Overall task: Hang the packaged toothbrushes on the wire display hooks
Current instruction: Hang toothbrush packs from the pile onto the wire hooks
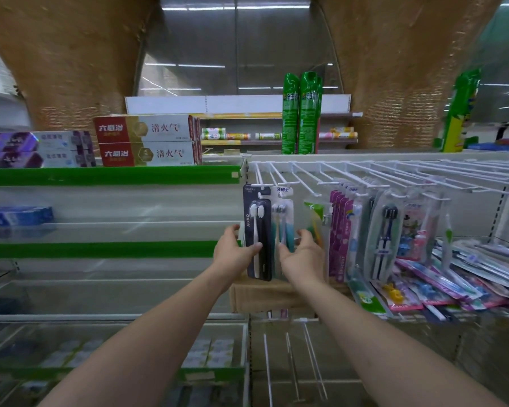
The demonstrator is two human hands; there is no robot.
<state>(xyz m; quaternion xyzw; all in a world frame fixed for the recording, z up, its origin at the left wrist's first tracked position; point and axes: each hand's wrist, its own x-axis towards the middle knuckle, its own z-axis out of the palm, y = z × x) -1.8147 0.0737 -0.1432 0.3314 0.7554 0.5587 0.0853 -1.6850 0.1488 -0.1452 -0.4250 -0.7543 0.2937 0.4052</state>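
Both forearms reach forward from the bottom edge toward the hook section. Low down, between the arms, bare wire pegs [312,359] jut toward the camera.

Left hand [232,254]: thumb across the front of the black pack [257,230], fingers curled behind its left edge, so it grips that pack. The pack hangs upright from the leftmost of the hooks [365,171], two white-headed brushes showing.

Right hand [301,254]: fingers curled round the lower part of the teal pack [282,218], thumb on its right side; gripping. This pack hangs just beside the black one, touching or nearly so; cannot tell which. Its header sits at the hook tip.

Beneath the hands, a cardboard box [265,295] sits on the shelf.

To the right, more packs already hang: a green-yellow pack [315,218], then purple packs [340,230] in a tight row, then a clear pack [384,233] with dark-headed brushes. Lower right, a loose pile [459,277] of packaged toothbrushes lies flat on the shelf, overlapping.

Left section: green-edged shelves [109,174]. A blue box [18,215] on the middle level; red toothpaste boxes [147,141] stacked two high on top, purple boxes [41,149] beside them.

Further back, two green spray cans [301,113] stand upright on top of the hook unit. Behind them another shelf with rolled goods, blurred.
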